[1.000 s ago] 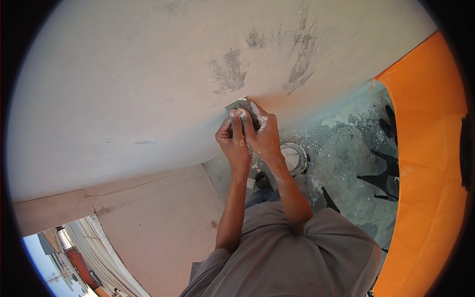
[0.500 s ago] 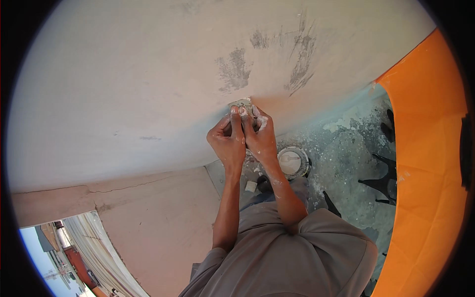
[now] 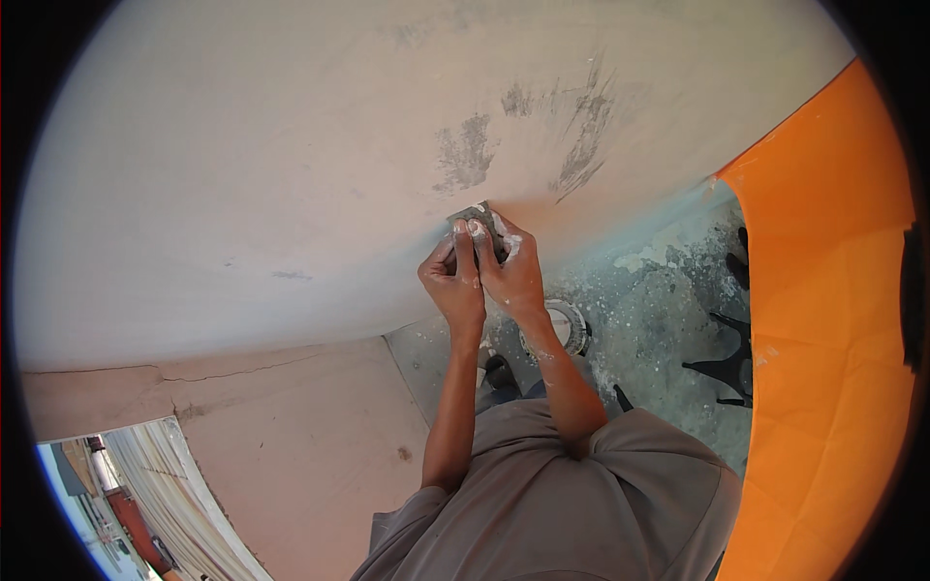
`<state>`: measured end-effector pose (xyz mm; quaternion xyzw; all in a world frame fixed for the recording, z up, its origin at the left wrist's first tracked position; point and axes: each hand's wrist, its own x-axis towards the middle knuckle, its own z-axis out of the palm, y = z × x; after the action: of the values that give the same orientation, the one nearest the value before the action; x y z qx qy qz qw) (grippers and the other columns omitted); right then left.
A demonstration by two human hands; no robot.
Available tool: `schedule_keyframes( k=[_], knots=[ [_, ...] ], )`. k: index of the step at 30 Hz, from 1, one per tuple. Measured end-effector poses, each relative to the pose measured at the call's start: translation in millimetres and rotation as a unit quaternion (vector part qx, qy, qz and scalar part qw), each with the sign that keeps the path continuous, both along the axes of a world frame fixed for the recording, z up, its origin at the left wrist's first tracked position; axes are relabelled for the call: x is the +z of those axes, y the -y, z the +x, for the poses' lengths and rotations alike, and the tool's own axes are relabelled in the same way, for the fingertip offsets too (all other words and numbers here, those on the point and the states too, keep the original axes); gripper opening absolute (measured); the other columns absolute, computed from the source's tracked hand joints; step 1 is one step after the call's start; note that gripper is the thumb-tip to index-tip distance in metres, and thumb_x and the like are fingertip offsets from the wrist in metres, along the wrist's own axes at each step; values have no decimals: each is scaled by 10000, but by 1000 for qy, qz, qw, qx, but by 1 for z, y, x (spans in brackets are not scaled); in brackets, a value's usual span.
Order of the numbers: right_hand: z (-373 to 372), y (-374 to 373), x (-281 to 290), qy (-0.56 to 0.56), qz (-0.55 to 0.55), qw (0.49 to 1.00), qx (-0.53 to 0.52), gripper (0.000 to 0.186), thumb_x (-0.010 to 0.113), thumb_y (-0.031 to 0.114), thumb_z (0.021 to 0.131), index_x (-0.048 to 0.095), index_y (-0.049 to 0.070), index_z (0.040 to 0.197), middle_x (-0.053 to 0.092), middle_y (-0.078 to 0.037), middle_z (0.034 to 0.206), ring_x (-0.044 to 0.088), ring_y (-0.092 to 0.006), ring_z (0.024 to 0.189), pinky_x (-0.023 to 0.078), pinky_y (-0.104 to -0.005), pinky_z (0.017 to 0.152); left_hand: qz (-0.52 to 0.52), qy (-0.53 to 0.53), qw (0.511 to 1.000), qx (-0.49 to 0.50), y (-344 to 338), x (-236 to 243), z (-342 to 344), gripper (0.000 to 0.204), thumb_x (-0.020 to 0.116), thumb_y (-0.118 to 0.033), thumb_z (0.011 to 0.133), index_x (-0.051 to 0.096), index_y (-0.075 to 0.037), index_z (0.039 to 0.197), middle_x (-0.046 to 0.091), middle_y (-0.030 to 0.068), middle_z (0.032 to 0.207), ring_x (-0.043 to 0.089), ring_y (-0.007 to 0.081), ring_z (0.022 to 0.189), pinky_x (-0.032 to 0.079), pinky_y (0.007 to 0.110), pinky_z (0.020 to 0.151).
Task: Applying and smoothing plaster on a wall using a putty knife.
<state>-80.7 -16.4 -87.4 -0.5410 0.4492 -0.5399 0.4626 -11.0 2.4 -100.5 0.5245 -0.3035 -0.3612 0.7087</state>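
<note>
My left hand (image 3: 453,279) and my right hand (image 3: 515,274) are side by side, closed together on a small flat grey piece (image 3: 472,211) with a straight upper edge. Both thumbs press on its near face, while the other fingers are mostly hidden behind it. White paste smears the fingers, most plainly on my right hand. The piece is up against the pale wall (image 3: 291,184), or very close to it; the exact contact cannot be made out. Dark grey scraped patches (image 3: 465,153) mark the wall just above.
Behind my right forearm, a round bucket (image 3: 578,327) stands on the white-spattered grey floor (image 3: 630,310). An orange sheet (image 3: 823,320) hangs along the right side, beside black legs of some furniture (image 3: 727,368). At lower left are a cracked pinkish wall (image 3: 300,426) and an opening with a curtain (image 3: 165,474).
My hands and the grey piece sit slightly lower and farther right in the view, which has itself shifted a little. The grip stays the same, and my right forearm now covers more of the bucket.
</note>
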Motion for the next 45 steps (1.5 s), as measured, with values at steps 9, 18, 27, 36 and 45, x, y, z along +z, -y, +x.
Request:
schedule_keyframes(
  k=[9, 18, 27, 36, 45],
  knots=[
    [13, -1, -7, 105, 47, 993, 20, 241, 592, 211, 1033, 649, -21, 1006, 608, -34, 713, 485, -79, 631, 429, -304, 550, 25, 106, 994, -2, -6, 31, 10, 329, 667, -159, 1024, 660, 49, 770, 569, -72, 686, 444, 13, 652, 372, 211, 548],
    [-9, 6, 11, -18, -48, 999, 1, 235, 596, 167, 1003, 687, -32, 1090, 693, -163, 769, 650, -204, 649, 528, -344, 642, 16, 34, 999, -3, 0, 12, -4, 381, 627, -200, 1053, 608, -15, 721, 525, -82, 664, 383, 14, 641, 309, 225, 542],
    [-13, 8, 41, -62, -46, 995, 57, 248, 614, 160, 1002, 675, -47, 1124, 698, -126, 784, 593, -116, 688, 522, -330, 658, -41, -61, 996, 41, 4, 25, -16, 411, 611, -236, 1065, 597, -25, 713, 509, -80, 677, 387, 23, 659, 315, 243, 561],
    [-7, 4, 26, -45, -56, 997, 29, 277, 603, 168, 1002, 665, -47, 1165, 716, -180, 791, 692, -197, 671, 541, -338, 647, -8, -11, 999, 40, -1, 21, -8, 384, 616, -260, 1062, 636, -33, 752, 515, -75, 681, 394, 25, 656, 318, 241, 556],
    [7, 1, -20, 27, -4, 1000, 8, 246, 587, 172, 1028, 665, -39, 1126, 677, -91, 769, 587, -93, 693, 505, -305, 624, -5, 66, 998, 9, 1, 6, 5, 233, 649, -155, 1032, 720, 39, 926, 631, -47, 744, 507, 15, 725, 429, 199, 603]
  ],
)
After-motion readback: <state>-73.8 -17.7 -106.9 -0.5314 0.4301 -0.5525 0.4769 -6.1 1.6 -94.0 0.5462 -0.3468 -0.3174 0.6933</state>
